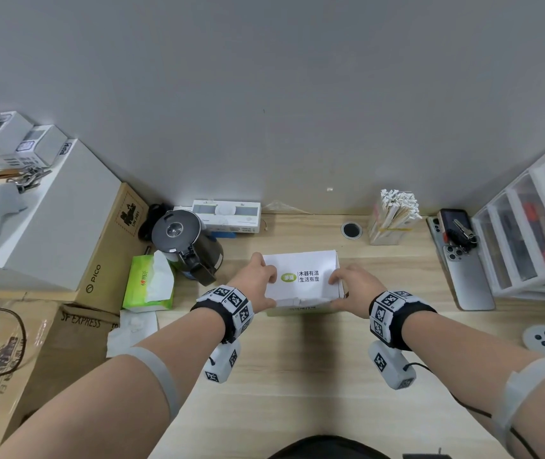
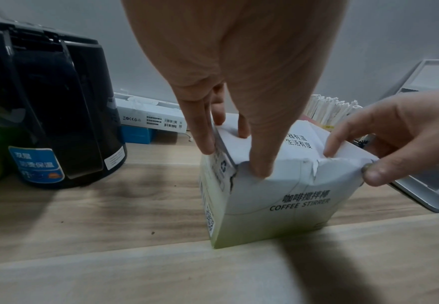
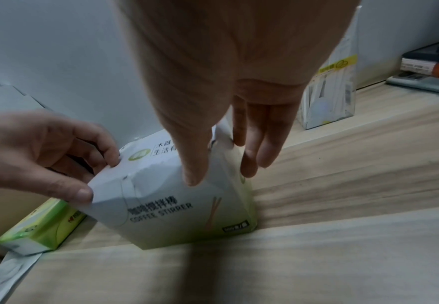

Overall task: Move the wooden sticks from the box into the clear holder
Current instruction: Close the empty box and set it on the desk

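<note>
A white and green box (image 1: 304, 279) printed "COFFEE STIRRER" stands on the wooden desk (image 1: 297, 376), its top flap down, so any sticks inside are hidden. My left hand (image 1: 264, 283) grips its top left corner, thumb on the front face (image 2: 291, 201) and fingers over the top. My right hand (image 1: 347, 289) grips the top right corner, thumb in front and fingers down the right side (image 3: 247, 156). The clear holder (image 1: 385, 231) stands against the wall at the back right and holds several paper-wrapped sticks (image 1: 396, 207).
A black kettle (image 1: 185, 240) and a green tissue pack (image 1: 148, 283) stand left of the box. Cardboard boxes (image 1: 105, 246) fill the far left. Phones with keys (image 1: 456, 240) and a plastic drawer unit (image 1: 529, 233) sit on the right. A flat white package (image 1: 228, 215) lies by the wall.
</note>
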